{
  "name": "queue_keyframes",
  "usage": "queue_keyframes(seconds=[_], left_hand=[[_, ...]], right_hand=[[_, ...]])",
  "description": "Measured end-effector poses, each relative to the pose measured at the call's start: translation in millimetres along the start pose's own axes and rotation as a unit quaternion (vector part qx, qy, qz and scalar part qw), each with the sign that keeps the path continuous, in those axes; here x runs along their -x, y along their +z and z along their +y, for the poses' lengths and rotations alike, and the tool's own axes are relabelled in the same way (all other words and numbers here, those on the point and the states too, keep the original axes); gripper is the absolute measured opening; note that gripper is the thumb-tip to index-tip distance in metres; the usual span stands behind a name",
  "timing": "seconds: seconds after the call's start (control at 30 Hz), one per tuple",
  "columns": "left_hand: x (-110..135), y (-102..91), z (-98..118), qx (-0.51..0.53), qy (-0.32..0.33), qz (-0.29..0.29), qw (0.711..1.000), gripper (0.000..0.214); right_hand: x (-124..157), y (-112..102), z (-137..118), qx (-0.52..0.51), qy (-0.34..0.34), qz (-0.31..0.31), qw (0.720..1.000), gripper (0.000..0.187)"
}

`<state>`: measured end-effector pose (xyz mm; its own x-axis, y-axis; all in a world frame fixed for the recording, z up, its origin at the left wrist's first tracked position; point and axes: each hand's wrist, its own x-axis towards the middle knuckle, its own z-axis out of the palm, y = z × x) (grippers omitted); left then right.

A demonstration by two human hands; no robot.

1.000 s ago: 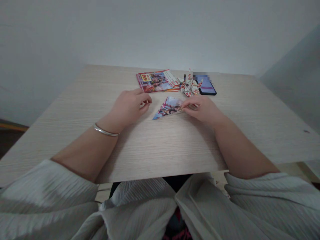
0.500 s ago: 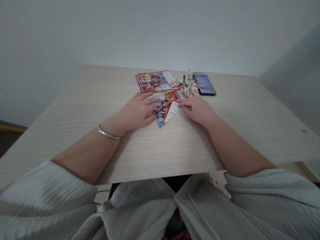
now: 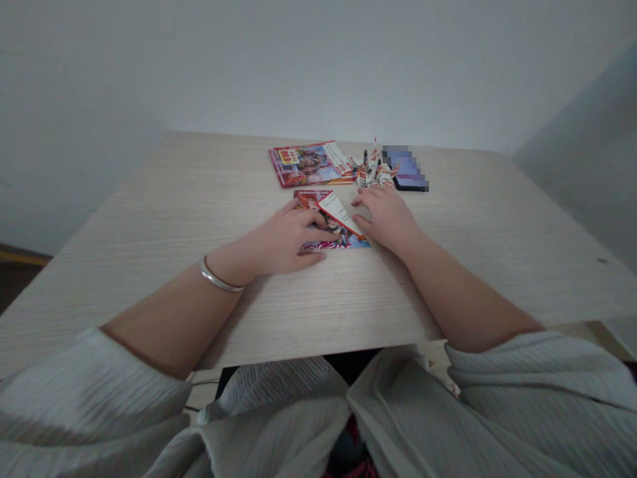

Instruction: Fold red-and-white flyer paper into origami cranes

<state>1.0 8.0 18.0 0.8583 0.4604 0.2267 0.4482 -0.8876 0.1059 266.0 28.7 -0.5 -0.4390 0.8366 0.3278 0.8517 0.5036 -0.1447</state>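
A colourful printed paper flyer (image 3: 343, 229) lies flat on the table with one corner folded over, showing a white triangular flap with a red edge. My left hand (image 3: 288, 238) rests on the flyer's left part, fingers spread, covering some of it. Just right of the flap is my right hand (image 3: 385, 216), its fingers apart and curved a little, fingertips by the paper's upper right edge. Nothing shows between its fingers. Beyond the right hand stands a folded paper figure (image 3: 373, 169) with pointed white and red pieces.
A stack of printed flyers (image 3: 306, 166) lies at the back of the table (image 3: 174, 199). To the right of the paper figure is a dark-edged device (image 3: 411, 174) with a blurred screen. A wall (image 3: 318, 66) rises behind the table.
The flyer has been turned, so its white flap now slopes down to the right at the upper right. My right hand has let go of the flap; the left hand has shifted slightly nearer.
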Motion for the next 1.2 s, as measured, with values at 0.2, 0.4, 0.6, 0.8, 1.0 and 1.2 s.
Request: queue_keyframes(seconds=[0.2,0.4,0.6,0.8,1.0,1.2], left_hand=[[0.0,3.7,1.5,0.03,-0.021,0.004,0.999,0.042],[-1.1,0.1,9.4,-0.027,-0.025,-0.034,0.999,0.048],[-2.6,-5.4,20.7,-0.065,-0.006,-0.044,0.997,0.044],[2.7,-2.5,11.3,-0.07,-0.008,-0.024,0.997,0.051],[4.1,-2.2,0.5,-0.043,-0.052,-0.093,0.993,0.071],[0.5,-15.5,4.9,-0.005,-0.085,-0.091,0.992,0.042]], right_hand=[[2.1,-1.1,3.6,-0.086,0.007,0.044,0.995,0.03],[0.5,-5.7,3.0,-0.143,-0.065,0.022,0.987,0.029],[-2.5,-3.8,-3.8,-0.084,-0.126,-0.062,0.987,0.032],[-1.2,-4.3,-3.2,-0.077,-0.124,-0.076,0.986,0.037],[1.0,-0.5,0.2,-0.085,-0.132,-0.065,0.985,0.036],[3.9,-0.1,0.3,-0.087,-0.139,-0.067,0.984,0.038]])
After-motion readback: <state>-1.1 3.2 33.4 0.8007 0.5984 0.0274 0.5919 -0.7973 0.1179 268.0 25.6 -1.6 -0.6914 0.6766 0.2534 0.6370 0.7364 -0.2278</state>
